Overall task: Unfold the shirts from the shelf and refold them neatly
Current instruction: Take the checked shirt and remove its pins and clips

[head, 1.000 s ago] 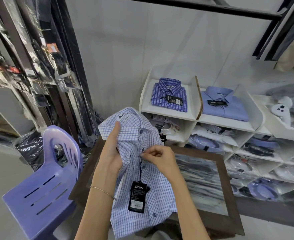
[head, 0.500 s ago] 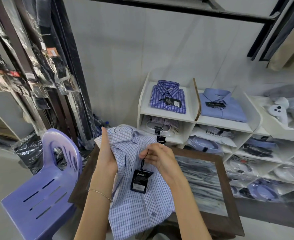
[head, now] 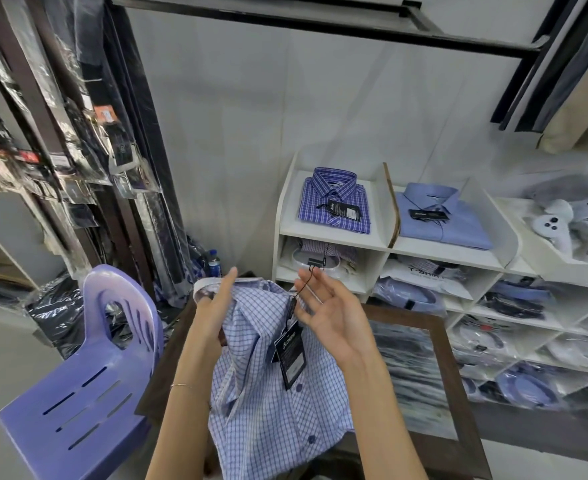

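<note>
I hold a light blue checked shirt [head: 268, 403] over the front edge of a dark-framed table [head: 458, 445]. Its lower part hangs toward me. My left hand [head: 214, 313] holds the shirt at the collar, fingers stretched upward, with the white collar band passing between them. My right hand [head: 330, 313] is raised beside the collar, palm turned inward and fingers spread. The string of the black hang tag [head: 290, 355] runs over those fingers. On the white shelf [head: 334, 235] behind lie a folded purple plaid shirt [head: 335, 202] and a folded plain blue shirt [head: 441, 220].
A purple plastic chair [head: 88, 375] stands close to the table's left side. Dark garments in plastic [head: 60, 116] hang on the left. Lower shelf cells hold bagged shirts [head: 514, 299]. A bottle [head: 214, 263] stands on the floor by the wall.
My right hand has let go of the shirt front near the tag and opened, lifting the tag's string. The shirt has sunk lower and opened at the front.
</note>
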Demonstrator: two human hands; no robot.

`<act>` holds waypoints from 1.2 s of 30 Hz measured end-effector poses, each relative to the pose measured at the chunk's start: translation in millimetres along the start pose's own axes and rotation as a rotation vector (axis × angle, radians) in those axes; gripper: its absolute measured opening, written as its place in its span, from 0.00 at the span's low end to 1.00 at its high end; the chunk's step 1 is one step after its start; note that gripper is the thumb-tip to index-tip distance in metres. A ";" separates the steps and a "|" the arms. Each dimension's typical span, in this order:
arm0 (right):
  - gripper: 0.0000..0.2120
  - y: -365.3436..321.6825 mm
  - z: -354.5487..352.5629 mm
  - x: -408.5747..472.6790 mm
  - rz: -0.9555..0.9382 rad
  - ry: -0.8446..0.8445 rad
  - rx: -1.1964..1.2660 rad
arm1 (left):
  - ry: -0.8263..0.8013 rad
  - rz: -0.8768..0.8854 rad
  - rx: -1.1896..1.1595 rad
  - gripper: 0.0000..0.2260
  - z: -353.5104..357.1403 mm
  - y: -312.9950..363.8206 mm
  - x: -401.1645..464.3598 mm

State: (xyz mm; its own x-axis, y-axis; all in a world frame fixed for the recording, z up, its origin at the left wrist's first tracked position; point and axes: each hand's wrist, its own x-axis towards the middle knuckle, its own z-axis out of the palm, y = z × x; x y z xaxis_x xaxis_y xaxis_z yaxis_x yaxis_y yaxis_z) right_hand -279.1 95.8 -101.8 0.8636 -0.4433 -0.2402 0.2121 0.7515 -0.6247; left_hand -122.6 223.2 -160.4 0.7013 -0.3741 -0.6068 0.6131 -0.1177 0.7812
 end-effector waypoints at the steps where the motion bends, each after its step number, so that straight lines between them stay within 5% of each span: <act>1: 0.08 -1.7 1.1 -0.4 -0.013 -0.007 0.014 | -0.014 0.027 0.098 0.51 -0.7 5.3 -7.2; 3: 0.10 -6.6 2.6 -1.6 -0.036 -0.021 0.036 | -0.029 0.080 0.195 0.37 -3.6 10.5 -18.2; 6: 0.16 -11.6 7.9 -4.0 -0.046 -0.056 0.067 | -0.005 0.239 0.190 0.30 -9.0 12.4 -22.6; 10: 0.18 -9.5 19.3 -4.9 -0.054 -0.086 -0.007 | -0.067 0.762 0.279 0.22 4.7 13.7 -37.4; 12: 0.18 -8.8 24.6 -6.1 -0.062 -0.117 -0.009 | -0.162 0.908 0.429 0.11 13.5 17.8 -51.6; 13: 0.19 -9.1 27.0 -7.2 -0.067 -0.134 0.004 | -0.192 0.916 0.472 0.05 17.6 19.8 -57.1; 18: 0.25 -11.6 34.0 -11.9 -0.060 -0.183 0.008 | -0.279 0.766 0.427 0.15 35.7 21.2 -77.5; 22: 0.26 -10.7 37.0 -13.8 -0.038 -0.206 -0.061 | -0.324 0.608 0.317 0.09 41.8 21.3 -78.0; 32: 0.09 -18.0 14.4 -9.9 -0.265 0.017 -0.717 | -0.348 0.396 0.033 0.11 41.9 26.2 -82.7; 36: 0.06 -10.6 12.6 -8.1 -0.347 0.079 -0.807 | -0.386 0.327 -0.074 0.11 45.3 27.0 -85.0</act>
State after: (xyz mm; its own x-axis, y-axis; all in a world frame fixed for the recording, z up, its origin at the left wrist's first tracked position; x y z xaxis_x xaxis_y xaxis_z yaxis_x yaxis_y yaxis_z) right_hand -282.6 97.6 -83.9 0.7701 -0.6372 0.0284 0.0431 0.0075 -0.9990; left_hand -182.1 210.2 -81.0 0.6841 -0.6943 -0.2233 0.4181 0.1225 0.9001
